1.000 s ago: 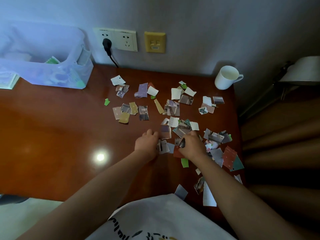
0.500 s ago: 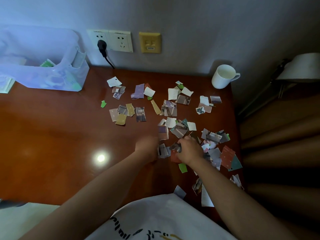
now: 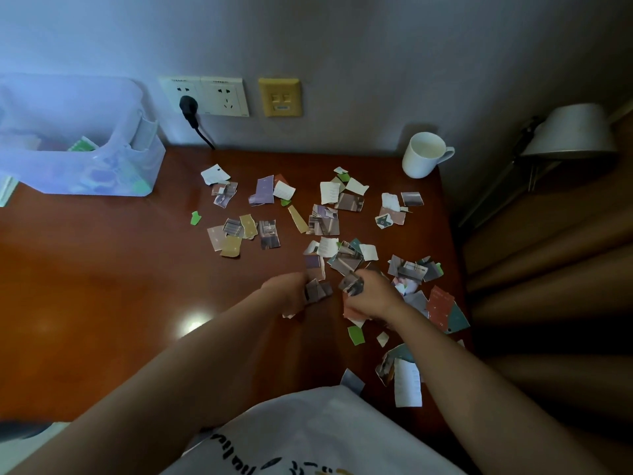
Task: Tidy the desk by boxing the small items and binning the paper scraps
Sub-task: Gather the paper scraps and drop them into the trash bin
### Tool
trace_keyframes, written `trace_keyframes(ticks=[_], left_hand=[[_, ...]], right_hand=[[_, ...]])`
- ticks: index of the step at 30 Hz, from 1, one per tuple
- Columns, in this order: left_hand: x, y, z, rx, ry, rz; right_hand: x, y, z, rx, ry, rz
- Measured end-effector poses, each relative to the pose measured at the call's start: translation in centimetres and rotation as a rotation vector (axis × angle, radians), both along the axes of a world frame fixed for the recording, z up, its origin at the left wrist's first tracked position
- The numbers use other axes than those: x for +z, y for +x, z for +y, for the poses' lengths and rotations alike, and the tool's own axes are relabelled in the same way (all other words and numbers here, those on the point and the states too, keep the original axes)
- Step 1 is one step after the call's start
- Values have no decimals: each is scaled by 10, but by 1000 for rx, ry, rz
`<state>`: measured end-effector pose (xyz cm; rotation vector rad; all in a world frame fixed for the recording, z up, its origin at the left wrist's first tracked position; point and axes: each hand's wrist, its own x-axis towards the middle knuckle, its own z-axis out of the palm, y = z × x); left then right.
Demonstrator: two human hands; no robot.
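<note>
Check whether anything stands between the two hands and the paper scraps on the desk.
Nothing visible does. The right hand grips paper scraps, and the blurred left hand is in contact with others beside it.

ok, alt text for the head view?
A person's left hand and right hand each grip torn paper scraps over a brown desk strewn with more. A white mug and a translucent box sit by the wall.

left hand [image 3: 286,293]: motion-blurred | box [image 3: 113,180]: cut by left edge | right hand [image 3: 373,296]: covers scraps [image 3: 352,313]
</note>
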<state>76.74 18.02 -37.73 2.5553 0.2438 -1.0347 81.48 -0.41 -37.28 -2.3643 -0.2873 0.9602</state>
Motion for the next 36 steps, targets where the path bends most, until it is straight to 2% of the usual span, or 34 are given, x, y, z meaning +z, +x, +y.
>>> trace_keyframes(ticks=[3,5,9,12,18,29,32,36], left_hand=[[7,7,-5,-11,-108,6],[7,8,-11,-33,-109,8],[-6,0,-21,-25,39,-33],[-12,-8,-23,35,142,-123],[-18,-17,-20,53,222,-195],[-25,-31,-23,174,157,-187],[-26,-38,-24,205,108,-210],[-28,-44,-23,241,17,-196]], right_hand=[[-2,-2,-7,95,-94,57],[-7,-8,-10,186,-193,17],[-16,-21,-10,236,-308,-176],[-18,-21,-10,233,-368,-220],[-15,-21,-11,302,-411,-304],[-14,-37,-11,257,-380,-335],[-12,-43,-10,212,-320,-338],[-10,-46,-9,43,-176,-250]])
